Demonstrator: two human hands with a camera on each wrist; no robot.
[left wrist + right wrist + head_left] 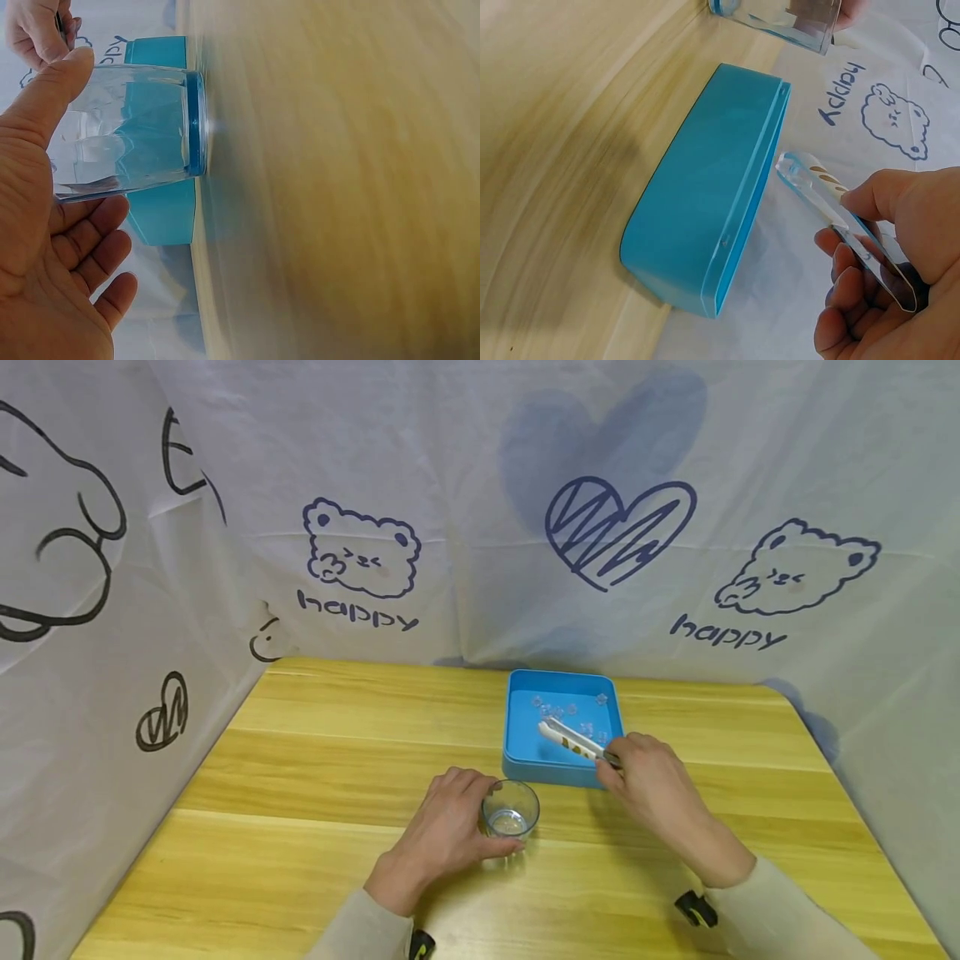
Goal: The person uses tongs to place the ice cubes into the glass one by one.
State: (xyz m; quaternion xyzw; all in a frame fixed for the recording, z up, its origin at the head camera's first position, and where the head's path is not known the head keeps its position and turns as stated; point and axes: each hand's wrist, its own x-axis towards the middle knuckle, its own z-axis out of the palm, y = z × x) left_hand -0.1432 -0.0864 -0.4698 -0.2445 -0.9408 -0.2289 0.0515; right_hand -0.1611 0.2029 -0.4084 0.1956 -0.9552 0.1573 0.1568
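Only the head view shows clear pieces (pixel 572 710) inside the box (pixel 555 773). Right hand (pixel 660 785) pinches tongs (pixel 572 742) above it; left hand (pixel 448 827) grips a glass (pixel 511 810).

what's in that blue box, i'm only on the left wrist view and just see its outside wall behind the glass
Observer: Several small clear pieces lie scattered inside the blue box, as the head view shows.
Operator: ok and what's the right hand gripping, i can barely see it
Observer: A pair of tongs, white with brown patches along the outside.
Operator: where's the working end of those
Observer: Over the open top of the box; the right wrist view shows it raised above the rim.
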